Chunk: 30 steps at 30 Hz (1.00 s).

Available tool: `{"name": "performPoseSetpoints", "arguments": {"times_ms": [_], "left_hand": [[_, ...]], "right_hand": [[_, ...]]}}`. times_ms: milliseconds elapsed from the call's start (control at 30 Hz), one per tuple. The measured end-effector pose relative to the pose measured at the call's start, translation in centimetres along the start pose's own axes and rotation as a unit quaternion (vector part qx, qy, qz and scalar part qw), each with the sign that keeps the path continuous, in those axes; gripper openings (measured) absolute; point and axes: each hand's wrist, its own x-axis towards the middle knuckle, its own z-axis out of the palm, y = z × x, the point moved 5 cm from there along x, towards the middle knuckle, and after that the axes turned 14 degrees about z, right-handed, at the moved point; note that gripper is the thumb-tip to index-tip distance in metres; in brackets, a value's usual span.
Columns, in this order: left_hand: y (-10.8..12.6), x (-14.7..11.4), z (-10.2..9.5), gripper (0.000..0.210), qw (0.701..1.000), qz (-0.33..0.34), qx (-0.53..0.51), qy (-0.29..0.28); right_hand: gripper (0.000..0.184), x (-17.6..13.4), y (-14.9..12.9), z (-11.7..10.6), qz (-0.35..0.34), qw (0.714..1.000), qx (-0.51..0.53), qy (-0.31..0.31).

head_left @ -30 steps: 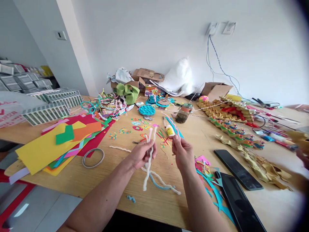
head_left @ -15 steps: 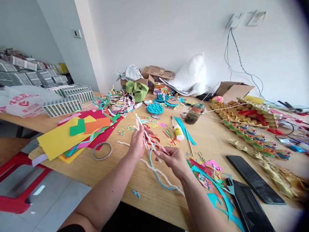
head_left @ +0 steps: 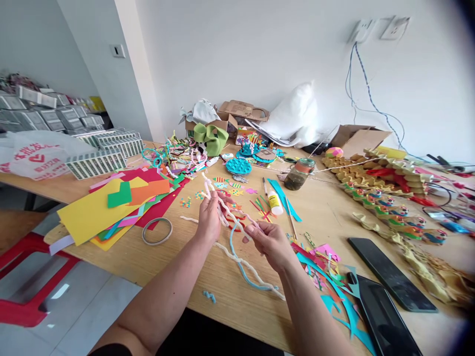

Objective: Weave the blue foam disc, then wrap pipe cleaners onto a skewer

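Note:
My left hand (head_left: 210, 218) is closed around a bundle of fuzzy white and pinkish pipe cleaners (head_left: 230, 214), whose bent ends stick up above the fingers. To the right, my right hand (head_left: 271, 246) pinches the loose lower ends between thumb and fingertips, so the strands stretch across the gap. Beneath the hands, a long white pipe cleaner (head_left: 254, 272) and a light blue pipe cleaner (head_left: 237, 262) lie on the wooden table (head_left: 166, 269). A short curled blue piece (head_left: 209, 296) rests near the table's front edge.
Coloured paper sheets (head_left: 89, 212) and a roll of tape (head_left: 157, 231) lie left. Ahead are paper fish (head_left: 236, 186), a glue bottle (head_left: 275, 203) and a glass jar (head_left: 299, 174). Paper scraps (head_left: 326, 267) and two phones (head_left: 391, 274) are right; a red stool (head_left: 25, 301) stands below.
My right hand has moved slightly right, drawing the pipe cleaner ends farther from my left hand. My left hand has shifted a little left with the bundle.

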Motion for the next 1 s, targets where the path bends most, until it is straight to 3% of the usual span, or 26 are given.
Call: {"name": "performPoseSetpoints", "arguments": {"times_ms": [400,533,767,1000], "left_hand": [[0.2,0.0,0.0,0.032,1.000,0.000,0.002,0.022],[0.1,0.1,-0.1,0.027,1.000,-0.003,-0.023,0.015],[-1.1,0.0,0.4,0.023,0.978,-0.129,-0.161,-0.016],[-1.8,-1.7,2.1,0.027,0.947,-0.224,-0.217,-0.073]], "right_hand": [[0.032,-0.2,0.0,0.3,0.036,0.998,0.008,-0.054],[0.027,0.0,0.1,0.0,0.030,0.999,0.006,-0.019],[0.022,-0.1,-0.6,-0.8,-0.055,0.994,0.046,0.078],[0.023,0.1,-0.7,-0.4,-0.080,0.993,0.019,0.084]]}}
